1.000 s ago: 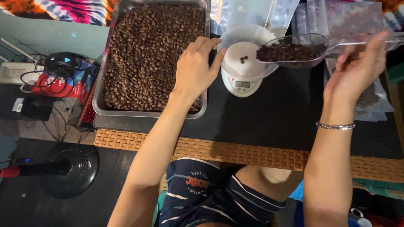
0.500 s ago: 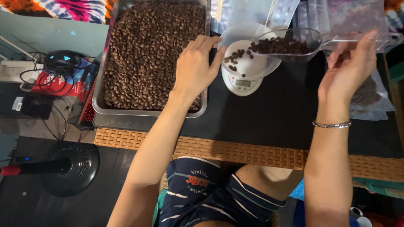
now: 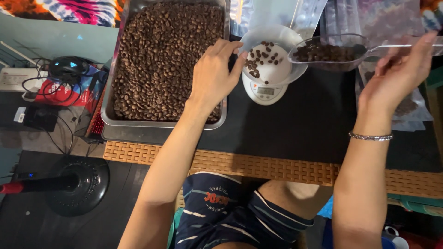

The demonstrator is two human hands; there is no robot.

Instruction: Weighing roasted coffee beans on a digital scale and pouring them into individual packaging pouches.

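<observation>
Dark and matte, the table has a woven wicker edge along its near side, and a small white digital scale sits near its middle; every place below is told from that scale. On top of the scale rests a shallow white bowl with a scatter of roasted coffee beans across its floor. Just right of the bowl, level with its rim and overlapping it slightly, hangs a clear plastic scoop partly filled with more beans, its long handle running off to the right. The right hand holds that handle, fingers curled up around it, with a thin metal bracelet on the wrist. The left hand lies left of the scale, fingers pressed together and bent, fingertips touching the bowl's left rim while the palm rests over the right edge of a large metal tray. That tray, left of the scale, is heaped with brown beans. Behind the scale lie clear plastic bags, and more bags lie to its right beneath the right hand. Far left of the scale, off the table, are tangled cables and a black round fan base on the floor.
</observation>
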